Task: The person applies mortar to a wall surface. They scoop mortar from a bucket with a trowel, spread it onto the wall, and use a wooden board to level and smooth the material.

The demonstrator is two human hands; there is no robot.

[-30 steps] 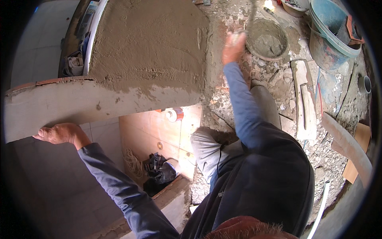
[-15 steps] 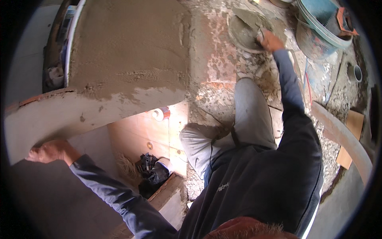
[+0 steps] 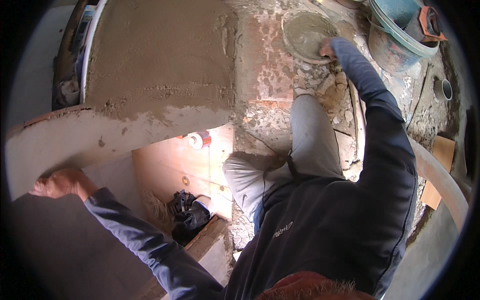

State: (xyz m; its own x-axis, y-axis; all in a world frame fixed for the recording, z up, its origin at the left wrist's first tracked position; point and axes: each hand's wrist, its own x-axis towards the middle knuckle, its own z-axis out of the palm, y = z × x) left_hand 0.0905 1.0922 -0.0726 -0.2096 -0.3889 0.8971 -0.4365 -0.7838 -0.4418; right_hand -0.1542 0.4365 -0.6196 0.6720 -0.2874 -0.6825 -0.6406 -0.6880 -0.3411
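Observation:
My right hand (image 3: 328, 48) is closed at the near right rim of a round bowl (image 3: 286, 42) of wet grey mortar (image 3: 311, 30). It grips a trowel, whose blade showed half a second ago and is now hidden in the mortar and behind my hand. Far to the left, my left hand (image 3: 59, 183) curls its fingers round the lower edge of a pale upright panel (image 3: 120, 134). Above that panel spreads a broad bed of grey-brown mortar (image 3: 160, 55), smooth over most of its surface and rough along its near edge.
A bluish bucket (image 3: 395, 50) holds a saw with an orange handle (image 3: 431, 22). Rubble (image 3: 335, 85) lies beside my knee. A grey pipe end (image 3: 443, 90) stands at right. Below the panel are a white-and-red canister (image 3: 199, 140) and a black bag (image 3: 192, 217).
My right hand has moved slightly left and turned, with the forearm now bent over the bowl's rim. The raised trowel and its mortar have sunk from sight. My left hand stays on the panel edge.

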